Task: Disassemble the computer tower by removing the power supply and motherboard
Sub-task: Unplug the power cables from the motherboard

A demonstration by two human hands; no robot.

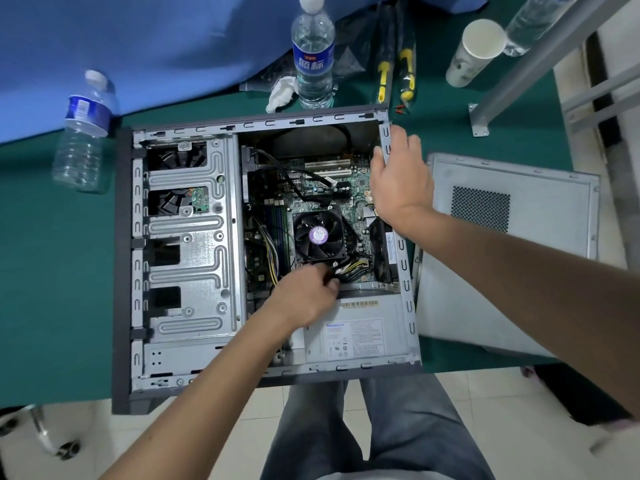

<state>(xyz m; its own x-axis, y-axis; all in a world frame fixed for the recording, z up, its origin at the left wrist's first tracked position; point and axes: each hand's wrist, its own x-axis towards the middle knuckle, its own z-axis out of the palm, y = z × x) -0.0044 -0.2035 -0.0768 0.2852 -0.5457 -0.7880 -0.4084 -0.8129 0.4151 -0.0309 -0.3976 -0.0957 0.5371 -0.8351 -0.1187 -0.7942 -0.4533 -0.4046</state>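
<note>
Two hands at work inside one opened computer tower [187, 237], lying on its side on the green surface [59, 271]. Left hand [306, 294]: grip closed, pinching a cable connector [337, 271] just below the CPU fan [320, 237]. Right hand [398, 178]: grip closed around the case's rear edge. Contents of case: motherboard [332, 188] at centre; power supply [356, 334] at near right corner; drive cage at left. Beside case: detached side panel [502, 254]. Beyond: one upright water bottle [313, 53], part full; one tilted bottle [83, 133], apparently empty; one paper cup [474, 53]; two screwdrivers [394, 74].
</note>
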